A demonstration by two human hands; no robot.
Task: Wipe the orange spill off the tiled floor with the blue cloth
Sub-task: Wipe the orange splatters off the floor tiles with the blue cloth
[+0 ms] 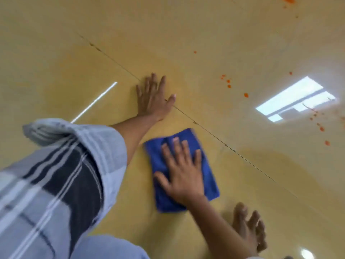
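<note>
The shiny yellow tiled floor (205,34) had thin dark lines between its tiles, and bright window light shone off it. Small round drops of the orange spill (246,95) lay to the right, well apart from the blue cloth (211,176). A bare foot (248,225) stood near the cloth. The soft, folded cloth lay flat on the floor. The right hand (182,172) pressed on it with straight, spread fingers. The left hand (152,99) rested flat on the bare floor, holding nothing, below a striped sleeve (61,165).
</note>
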